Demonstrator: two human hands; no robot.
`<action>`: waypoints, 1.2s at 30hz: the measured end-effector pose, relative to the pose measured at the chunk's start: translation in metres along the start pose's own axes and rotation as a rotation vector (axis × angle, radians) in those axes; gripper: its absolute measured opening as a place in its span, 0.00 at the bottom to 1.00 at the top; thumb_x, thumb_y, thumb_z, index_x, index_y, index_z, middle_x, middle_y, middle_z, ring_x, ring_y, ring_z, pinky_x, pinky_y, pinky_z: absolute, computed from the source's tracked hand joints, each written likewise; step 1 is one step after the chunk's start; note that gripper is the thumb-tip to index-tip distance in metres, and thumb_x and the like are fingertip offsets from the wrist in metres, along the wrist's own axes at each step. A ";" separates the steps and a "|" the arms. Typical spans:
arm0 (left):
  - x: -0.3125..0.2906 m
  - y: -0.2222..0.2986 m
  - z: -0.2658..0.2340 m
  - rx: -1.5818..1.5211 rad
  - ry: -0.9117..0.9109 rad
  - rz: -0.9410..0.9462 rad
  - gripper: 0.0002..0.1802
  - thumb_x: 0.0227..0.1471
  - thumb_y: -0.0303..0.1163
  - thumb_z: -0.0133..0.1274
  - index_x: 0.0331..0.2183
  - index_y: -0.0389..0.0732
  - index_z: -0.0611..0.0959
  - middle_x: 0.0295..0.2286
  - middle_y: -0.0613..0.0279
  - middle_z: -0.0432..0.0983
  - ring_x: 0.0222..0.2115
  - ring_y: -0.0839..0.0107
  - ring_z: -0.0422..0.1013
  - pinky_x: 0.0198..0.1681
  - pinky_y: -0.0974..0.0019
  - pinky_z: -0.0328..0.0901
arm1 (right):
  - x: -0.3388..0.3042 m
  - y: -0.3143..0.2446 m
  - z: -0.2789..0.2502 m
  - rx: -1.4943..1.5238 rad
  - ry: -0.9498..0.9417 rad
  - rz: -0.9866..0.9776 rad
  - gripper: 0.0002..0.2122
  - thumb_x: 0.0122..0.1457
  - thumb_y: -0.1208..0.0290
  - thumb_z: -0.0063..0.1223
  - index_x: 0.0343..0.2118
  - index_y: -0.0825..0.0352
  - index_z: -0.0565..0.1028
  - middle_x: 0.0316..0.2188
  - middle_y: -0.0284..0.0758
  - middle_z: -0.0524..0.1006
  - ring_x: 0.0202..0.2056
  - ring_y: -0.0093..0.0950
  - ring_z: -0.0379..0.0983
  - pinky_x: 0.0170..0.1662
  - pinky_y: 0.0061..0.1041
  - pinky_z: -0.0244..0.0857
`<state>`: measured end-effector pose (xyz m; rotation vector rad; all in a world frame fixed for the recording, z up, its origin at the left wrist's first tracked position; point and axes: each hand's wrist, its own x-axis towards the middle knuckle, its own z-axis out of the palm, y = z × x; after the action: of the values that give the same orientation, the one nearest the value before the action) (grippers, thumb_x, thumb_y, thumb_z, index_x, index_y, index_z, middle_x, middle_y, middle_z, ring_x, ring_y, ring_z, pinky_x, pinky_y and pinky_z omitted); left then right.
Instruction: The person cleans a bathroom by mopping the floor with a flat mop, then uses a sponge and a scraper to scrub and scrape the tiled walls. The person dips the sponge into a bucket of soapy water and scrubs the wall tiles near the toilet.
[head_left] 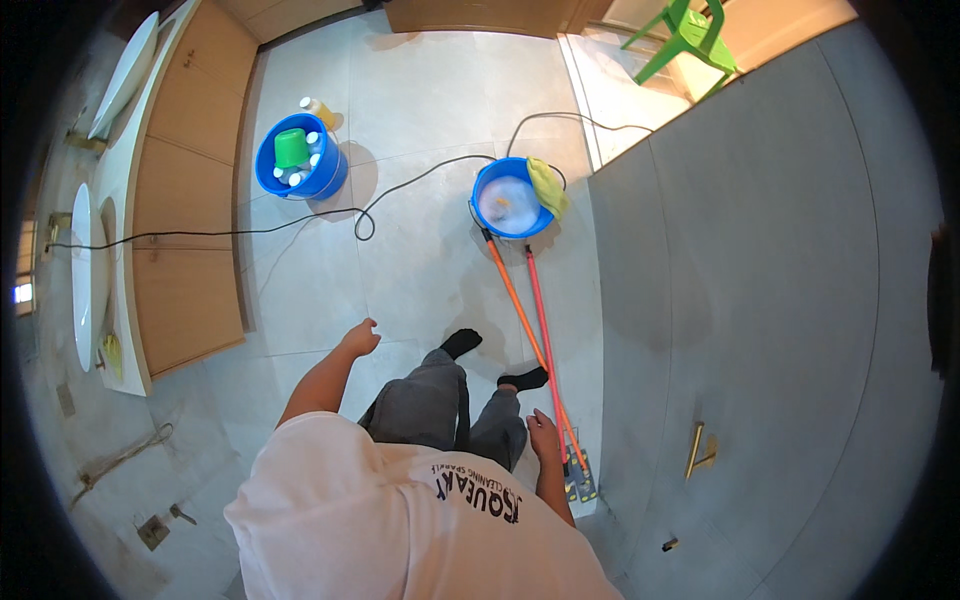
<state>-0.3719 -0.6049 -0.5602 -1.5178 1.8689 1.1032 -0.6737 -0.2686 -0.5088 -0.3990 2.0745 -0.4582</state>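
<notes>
Far left there's a counter (120, 200) with sinks, then a blue bucket (300, 160) full of bottles and a green cup. The left hand (360, 338) hangs loose over the floor, fingers released, holding nothing. A second bucket (510, 200) holds soapy water with a yellow cloth (547, 185) on its rim. The right hand (543, 435) sits just beside the orange mop handles (530, 320), fingers relaxed, not gripping.
</notes>
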 end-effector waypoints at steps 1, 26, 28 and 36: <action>0.004 0.007 0.002 0.001 0.009 0.019 0.23 0.42 0.36 0.47 0.42 0.38 0.67 0.35 0.46 0.70 0.38 0.54 0.66 0.41 0.60 0.61 | -0.002 0.011 0.005 0.024 -0.008 -0.034 0.22 0.50 0.62 0.45 0.43 0.75 0.66 0.36 0.48 0.71 0.38 0.34 0.69 0.42 0.25 0.60; 0.223 0.199 0.138 -0.468 -0.214 -0.094 0.29 0.46 0.48 0.44 0.44 0.36 0.65 0.36 0.53 0.67 0.32 0.64 0.67 0.31 0.61 0.64 | 0.191 0.248 0.058 -0.260 -0.068 0.178 0.32 0.44 0.57 0.52 0.50 0.68 0.57 0.44 0.51 0.63 0.46 0.45 0.59 0.49 0.36 0.53; 0.250 0.206 0.164 -0.555 -0.256 -0.174 0.32 0.46 0.51 0.43 0.46 0.36 0.63 0.39 0.52 0.65 0.33 0.62 0.66 0.32 0.59 0.64 | 0.241 0.265 0.051 -0.350 0.064 0.091 0.37 0.44 0.56 0.53 0.54 0.66 0.49 0.48 0.51 0.58 0.49 0.46 0.55 0.50 0.39 0.51; 0.360 0.173 0.297 -0.534 -0.485 -0.249 0.35 0.46 0.54 0.42 0.48 0.37 0.60 0.41 0.50 0.63 0.35 0.60 0.66 0.35 0.59 0.65 | 0.402 0.266 0.041 -0.213 0.224 0.146 0.35 0.43 0.60 0.54 0.54 0.63 0.51 0.49 0.43 0.59 0.51 0.40 0.54 0.51 0.34 0.52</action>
<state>-0.6666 -0.5538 -0.9581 -1.5109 1.0774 1.7449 -0.8673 -0.2241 -0.9496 -0.3288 2.3620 -0.2012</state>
